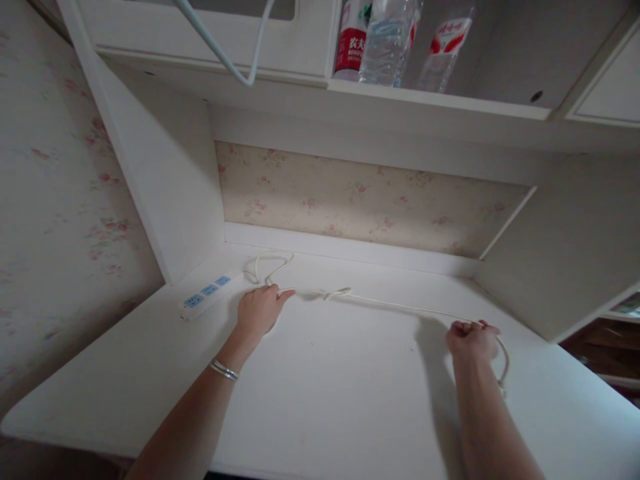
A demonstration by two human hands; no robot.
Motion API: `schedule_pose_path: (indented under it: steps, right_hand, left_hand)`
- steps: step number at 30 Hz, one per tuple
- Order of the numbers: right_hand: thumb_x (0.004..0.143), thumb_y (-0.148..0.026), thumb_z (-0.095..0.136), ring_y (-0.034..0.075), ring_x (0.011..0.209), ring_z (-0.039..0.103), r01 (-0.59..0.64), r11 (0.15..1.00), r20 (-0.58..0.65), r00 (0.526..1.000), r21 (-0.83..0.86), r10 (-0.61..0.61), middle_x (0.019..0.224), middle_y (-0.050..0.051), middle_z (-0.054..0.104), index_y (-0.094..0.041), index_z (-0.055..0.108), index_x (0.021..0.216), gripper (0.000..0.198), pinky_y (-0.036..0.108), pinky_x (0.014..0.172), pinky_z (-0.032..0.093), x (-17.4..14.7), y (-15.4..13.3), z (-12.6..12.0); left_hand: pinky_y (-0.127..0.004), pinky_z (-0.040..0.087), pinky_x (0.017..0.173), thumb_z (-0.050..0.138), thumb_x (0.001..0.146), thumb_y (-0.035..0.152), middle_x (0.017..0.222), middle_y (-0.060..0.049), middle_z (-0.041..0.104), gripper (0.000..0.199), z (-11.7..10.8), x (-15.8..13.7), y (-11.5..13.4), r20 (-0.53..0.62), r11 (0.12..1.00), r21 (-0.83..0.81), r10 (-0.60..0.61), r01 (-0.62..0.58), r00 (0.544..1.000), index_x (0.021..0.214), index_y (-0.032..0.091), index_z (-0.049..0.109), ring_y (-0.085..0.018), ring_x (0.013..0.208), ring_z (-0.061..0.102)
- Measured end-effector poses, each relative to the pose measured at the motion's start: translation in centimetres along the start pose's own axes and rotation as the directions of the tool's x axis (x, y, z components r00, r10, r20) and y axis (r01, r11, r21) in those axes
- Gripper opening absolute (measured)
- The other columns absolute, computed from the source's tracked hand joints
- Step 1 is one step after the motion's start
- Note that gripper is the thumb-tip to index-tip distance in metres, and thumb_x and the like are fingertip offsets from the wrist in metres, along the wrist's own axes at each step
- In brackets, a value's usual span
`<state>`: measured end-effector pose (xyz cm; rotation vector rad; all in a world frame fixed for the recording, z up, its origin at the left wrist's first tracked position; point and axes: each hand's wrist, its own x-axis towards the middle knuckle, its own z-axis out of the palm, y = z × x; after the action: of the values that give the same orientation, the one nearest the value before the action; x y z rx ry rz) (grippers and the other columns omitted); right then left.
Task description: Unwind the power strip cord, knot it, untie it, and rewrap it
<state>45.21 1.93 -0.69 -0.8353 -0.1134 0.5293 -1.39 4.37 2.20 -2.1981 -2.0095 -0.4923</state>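
Observation:
A white power cord [400, 306] stretches across the desk between my two hands, with a loose loop or knot in it nearer the left. My left hand [259, 310] is closed on the cord beside that loop. Off to the right, my right hand [473, 339] grips the cord's other stretch, and a short end hangs in a curve past my wrist. Left of my left hand lies a white power strip [205, 298] with blue socket faces. Slack cord curls on the desk behind my left hand, near the strip's end. My fingertips are partly hidden.
The white desk [345, 400] has side panels at left and right and a low back ledge. Overhead, a shelf [440, 100] holds several plastic bottles [387, 47]. A pale blue bent tube [225, 57] hangs down at the upper left.

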Motion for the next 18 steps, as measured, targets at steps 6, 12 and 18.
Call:
schedule_pose_path:
  steps: [6,12,18]
  right_hand:
    - [0.095,-0.04,0.024,0.005,0.033,0.029,-0.007,1.0,0.042,0.999,0.021,0.006,0.05,-0.009,0.031,-0.022,0.044,0.074,0.034,0.018,0.033,0.026,-0.7,0.1,-0.2]
    - [0.088,-0.049,0.038,0.006,0.05,0.049,-0.037,0.986,0.142,0.988,-0.16,0.06,0.062,-0.007,0.047,-0.02,0.05,0.076,0.034,0.02,0.05,0.043,-4.0,1.9,2.4]
    - [0.082,-0.048,0.053,0.006,0.05,0.05,-0.085,0.982,0.477,0.865,-0.169,0.157,0.063,-0.006,0.049,-0.02,0.054,0.083,0.028,0.019,0.049,0.044,-9.4,2.2,5.9]
  left_hand:
    - [-0.029,0.04,0.058,0.033,0.082,0.063,0.072,-0.012,0.065,0.055,0.4,1.0,-2.6,0.066,0.949,-0.264,-0.158,0.17,0.985,0.07,0.017,0.06,-0.024,0.071,0.062]
    - [-0.019,0.027,0.038,0.043,0.079,0.06,0.06,0.004,0.047,0.045,-0.7,1.1,-0.5,0.164,0.219,-0.958,-0.114,0.186,0.98,0.074,0.016,0.052,-0.006,0.039,0.038]
    - [-0.018,0.029,0.039,0.052,0.078,0.048,0.083,0.002,0.052,0.037,-2.0,0.2,2.1,0.09,0.16,-0.983,-0.019,0.092,0.996,0.101,0.019,0.053,-0.004,0.044,0.041]
